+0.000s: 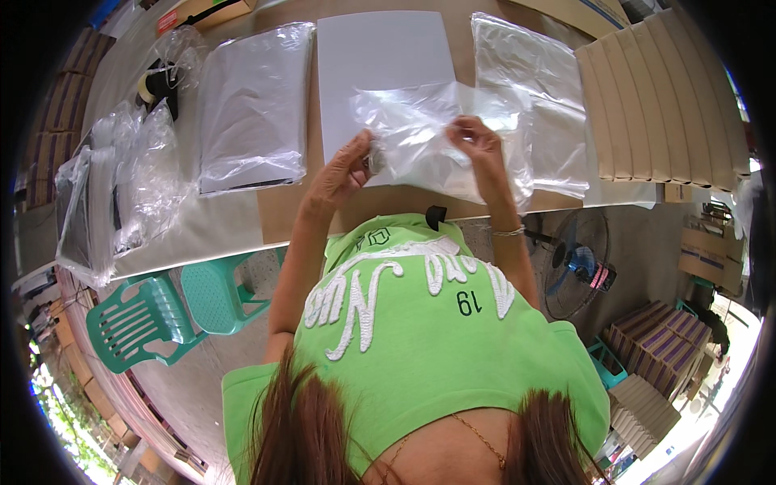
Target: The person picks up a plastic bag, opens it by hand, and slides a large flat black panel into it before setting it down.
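Between my two hands a clear plastic bag [416, 121] is stretched out over the table's near side. My left hand [347, 168] has its fingers closed on the bag's left edge. Thumb and fingers of my right hand [475, 139] pinch the film farther right. Under and beyond the bag lies a white sheet or board [384, 52], its near part covered by the film. To the right, a stack of clear plastic bags [537, 89] lies flat, partly under the held bag's right end. On the left is a plastic-wrapped pack of flat grey-white sheets [255, 105].
Bunched clear plastic packs [145, 174] and a tape roll [147, 87] lie at the table's left. A row of tan cardboard pieces [663, 101] stands at the right. Below the table are green plastic chairs [137, 319] at left and a fan [575, 263] at right.
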{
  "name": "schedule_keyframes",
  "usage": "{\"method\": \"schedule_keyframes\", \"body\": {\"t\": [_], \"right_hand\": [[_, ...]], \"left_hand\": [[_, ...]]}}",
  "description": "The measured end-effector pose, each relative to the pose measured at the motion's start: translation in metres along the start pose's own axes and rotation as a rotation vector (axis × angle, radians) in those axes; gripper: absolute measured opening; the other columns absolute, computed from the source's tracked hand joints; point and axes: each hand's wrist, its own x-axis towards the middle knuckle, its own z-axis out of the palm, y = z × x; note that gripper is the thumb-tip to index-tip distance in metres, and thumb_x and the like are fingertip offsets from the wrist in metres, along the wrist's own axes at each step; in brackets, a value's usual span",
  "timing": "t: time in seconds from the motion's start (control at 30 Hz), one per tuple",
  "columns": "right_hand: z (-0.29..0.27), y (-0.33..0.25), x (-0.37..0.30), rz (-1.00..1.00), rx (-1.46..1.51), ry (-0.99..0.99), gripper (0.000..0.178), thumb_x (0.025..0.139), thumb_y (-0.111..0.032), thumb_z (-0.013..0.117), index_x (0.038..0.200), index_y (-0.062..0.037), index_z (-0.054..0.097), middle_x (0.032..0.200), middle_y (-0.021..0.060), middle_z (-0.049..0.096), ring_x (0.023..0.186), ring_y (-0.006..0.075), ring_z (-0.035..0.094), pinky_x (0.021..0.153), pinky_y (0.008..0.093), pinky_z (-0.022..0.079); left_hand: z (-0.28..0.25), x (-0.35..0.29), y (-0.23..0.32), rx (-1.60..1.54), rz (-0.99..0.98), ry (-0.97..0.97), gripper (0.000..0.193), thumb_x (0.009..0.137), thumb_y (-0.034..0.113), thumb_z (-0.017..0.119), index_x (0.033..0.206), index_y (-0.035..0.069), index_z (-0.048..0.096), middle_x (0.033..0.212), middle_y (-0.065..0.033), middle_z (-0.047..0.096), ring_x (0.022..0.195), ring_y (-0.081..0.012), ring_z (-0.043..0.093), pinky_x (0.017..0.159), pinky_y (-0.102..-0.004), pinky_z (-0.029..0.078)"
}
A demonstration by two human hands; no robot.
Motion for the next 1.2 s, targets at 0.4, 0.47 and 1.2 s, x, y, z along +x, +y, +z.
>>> {"method": "schedule_keyframes", "body": {"t": [0.4,0.47,1.2], "right_hand": [[-0.428,0.021,-0.087,-0.304,0.158,1.131,0.009,0.082,-0.005,0.052,0.09,-0.0029,0.057,0.085,0.0107,0.058,0.077,0.0187,0.059,0.065,0.0254,0.051],[-0.407,-0.019,-0.086,-0.622,0.134,0.999,0.01,0.082,-0.008,0.053,0.09,-0.0032,0.057,0.087,0.0113,0.059,0.081,0.0191,0.06,0.068,0.0281,0.052],[0.024,-0.093,-0.006,-0.805,-0.356,-0.418,0.018,0.077,-0.006,0.066,0.093,-0.0035,0.06,0.088,0.0065,0.063,0.077,0.0168,0.064,0.06,0.0255,0.051]], "left_hand": [[-0.105,-0.024,0.114,-0.035,0.263,-0.003,0.023,0.085,0.026,0.06,0.098,0.008,0.055,0.099,-0.0058,0.059,0.093,-0.0155,0.057,0.087,-0.0289,0.05],[-0.095,-0.038,0.121,0.014,0.272,0.036,0.022,0.086,0.022,0.061,0.1,0.007,0.055,0.1,-0.0061,0.06,0.093,-0.0155,0.058,0.087,-0.0299,0.048],[0.061,-0.022,0.054,0.547,0.026,-0.447,0.025,0.075,0.025,0.074,0.087,0.009,0.059,0.083,0.0025,0.059,0.079,-0.0065,0.054,0.074,-0.0219,0.043]]}}
